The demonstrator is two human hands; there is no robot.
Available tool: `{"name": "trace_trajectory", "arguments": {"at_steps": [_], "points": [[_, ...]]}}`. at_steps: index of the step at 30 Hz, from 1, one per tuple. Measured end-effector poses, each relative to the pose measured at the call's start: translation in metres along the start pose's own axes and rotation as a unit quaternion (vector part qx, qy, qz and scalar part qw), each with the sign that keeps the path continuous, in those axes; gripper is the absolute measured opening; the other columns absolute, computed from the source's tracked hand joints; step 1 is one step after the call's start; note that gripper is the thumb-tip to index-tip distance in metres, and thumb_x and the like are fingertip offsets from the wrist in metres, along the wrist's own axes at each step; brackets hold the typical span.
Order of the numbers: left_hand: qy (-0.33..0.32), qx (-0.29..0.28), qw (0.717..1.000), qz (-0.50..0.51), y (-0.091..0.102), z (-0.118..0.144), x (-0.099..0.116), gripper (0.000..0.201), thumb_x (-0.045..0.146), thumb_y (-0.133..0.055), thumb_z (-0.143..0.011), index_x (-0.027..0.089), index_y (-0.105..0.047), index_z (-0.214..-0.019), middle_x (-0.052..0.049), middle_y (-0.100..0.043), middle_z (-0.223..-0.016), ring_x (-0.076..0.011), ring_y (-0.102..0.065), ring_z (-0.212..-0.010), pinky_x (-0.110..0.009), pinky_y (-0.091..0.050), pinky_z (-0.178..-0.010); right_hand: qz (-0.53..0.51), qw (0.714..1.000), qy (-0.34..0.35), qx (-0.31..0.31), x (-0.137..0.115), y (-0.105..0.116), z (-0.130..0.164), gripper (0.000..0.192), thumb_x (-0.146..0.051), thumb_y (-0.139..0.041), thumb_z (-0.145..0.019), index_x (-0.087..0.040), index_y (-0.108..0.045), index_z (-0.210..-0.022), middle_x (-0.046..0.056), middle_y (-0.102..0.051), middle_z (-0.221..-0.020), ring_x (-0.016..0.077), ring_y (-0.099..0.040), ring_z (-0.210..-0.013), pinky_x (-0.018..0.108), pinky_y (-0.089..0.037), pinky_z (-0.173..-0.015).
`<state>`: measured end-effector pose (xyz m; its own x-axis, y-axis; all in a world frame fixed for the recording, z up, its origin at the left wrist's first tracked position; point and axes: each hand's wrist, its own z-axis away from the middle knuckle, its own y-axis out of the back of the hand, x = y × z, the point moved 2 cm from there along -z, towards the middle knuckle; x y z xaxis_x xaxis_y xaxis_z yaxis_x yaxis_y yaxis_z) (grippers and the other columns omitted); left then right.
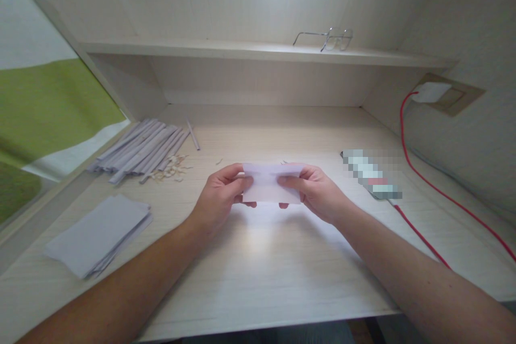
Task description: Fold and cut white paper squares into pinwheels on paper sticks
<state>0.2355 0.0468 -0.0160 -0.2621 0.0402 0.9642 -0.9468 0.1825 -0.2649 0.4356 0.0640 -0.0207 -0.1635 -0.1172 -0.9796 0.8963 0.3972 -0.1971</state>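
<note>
Between my two hands, just above the desk, is a small white sheet of paper [266,189]. My left hand [223,193] pinches its left side, thumb on the near face and fingers behind. On the right side my right hand [314,188] grips it the same way. Both thumbs point inward across the paper. To the left of my left forearm lies a stack of white paper sheets [100,234]. Farther back at the left is a pile of rolled paper tubes [141,148], with one loose paper tube [193,135] beside it.
Pale curled scraps [171,167] lie by the tubes. At the right, a phone [368,174], partly blurred, has a red cable [423,242]; a white charger [432,92] sits in the wall socket. Glasses [336,39] rest on the shelf [242,49] behind the desk [258,290].
</note>
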Motion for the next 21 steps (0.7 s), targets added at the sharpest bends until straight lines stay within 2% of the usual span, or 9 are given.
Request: {"name": "trace_trajectory", "arguments": {"at_steps": [4, 7, 12, 16, 19, 21], "points": [[-0.013, 0.023, 0.999, -0.028, -0.0027, -0.0012, -0.0005, 0.024, 0.023, -0.077, -0.076, 0.018, -0.073, -0.099, 0.001, -0.071, -0.079, -0.0132, -0.064, -0.063, -0.022, -0.054, -0.053, 0.070, 0.995, 0.036, 0.057, 0.0021, 0.0027, -0.0007, 0.025, -0.031, -0.084, -0.077, -0.017, -0.075, -0.095, 0.006, -0.077, -0.090, 0.0165, -0.068, -0.072, 0.029, -0.055, -0.063], [-0.020, 0.024, 0.998, -0.054, -0.0030, -0.0011, -0.0012, 0.026, 0.026, -0.076, -0.077, 0.017, -0.070, -0.101, 0.000, -0.071, -0.079, -0.0140, -0.064, -0.062, -0.023, -0.054, -0.052, 0.064, 0.991, 0.085, 0.077, 0.0000, 0.0016, 0.0008, 0.028, -0.032, -0.083, -0.079, -0.020, -0.072, -0.101, 0.006, -0.078, -0.096, 0.0196, -0.072, -0.083, 0.031, -0.057, -0.071], [-0.037, 0.024, 0.993, -0.114, -0.0006, -0.0018, -0.0025, 0.020, 0.035, -0.071, -0.085, 0.015, -0.067, -0.084, 0.001, -0.062, -0.072, -0.0133, -0.059, -0.060, -0.025, -0.056, -0.051, 0.077, 0.981, 0.134, 0.114, -0.0052, -0.0007, 0.0057, 0.023, -0.032, -0.082, -0.081, -0.020, -0.070, -0.097, 0.006, -0.079, -0.095, 0.0195, -0.073, -0.084, 0.031, -0.058, -0.073], [-0.048, 0.026, 0.989, -0.136, 0.0000, -0.0022, -0.0017, 0.023, 0.035, -0.069, -0.087, 0.015, -0.064, -0.075, 0.001, -0.057, -0.067, -0.0123, -0.056, -0.059, -0.023, -0.054, -0.052, 0.084, 0.980, 0.130, 0.122, -0.0049, -0.0007, 0.0061, 0.027, -0.033, -0.082, -0.080, -0.020, -0.067, -0.098, 0.007, -0.079, -0.097, 0.0214, -0.074, -0.086, 0.033, -0.059, -0.074], [-0.039, 0.028, 0.990, -0.132, -0.0009, -0.0018, 0.0002, 0.024, 0.034, -0.069, -0.086, 0.015, -0.064, -0.073, 0.002, -0.056, -0.066, -0.0120, -0.055, -0.059, -0.023, -0.052, -0.053, 0.076, 0.982, 0.116, 0.129, -0.0043, 0.0005, 0.0050, 0.038, -0.033, -0.081, -0.080, -0.022, -0.062, -0.111, 0.004, -0.077, -0.088, 0.0202, -0.072, -0.077, 0.032, -0.057, -0.066], [-0.019, 0.036, 0.993, -0.111, -0.0011, -0.0017, 0.0011, 0.023, 0.035, -0.071, -0.084, 0.015, -0.063, -0.073, 0.002, -0.056, -0.066, -0.0123, -0.056, -0.059, -0.024, -0.052, -0.053, 0.096, 0.975, 0.135, 0.146, -0.0062, 0.0024, 0.0050, 0.046, -0.028, -0.076, -0.084, -0.027, -0.059, -0.126, -0.002, -0.071, -0.078, 0.0166, -0.066, -0.066, 0.028, -0.053, -0.058]]}}
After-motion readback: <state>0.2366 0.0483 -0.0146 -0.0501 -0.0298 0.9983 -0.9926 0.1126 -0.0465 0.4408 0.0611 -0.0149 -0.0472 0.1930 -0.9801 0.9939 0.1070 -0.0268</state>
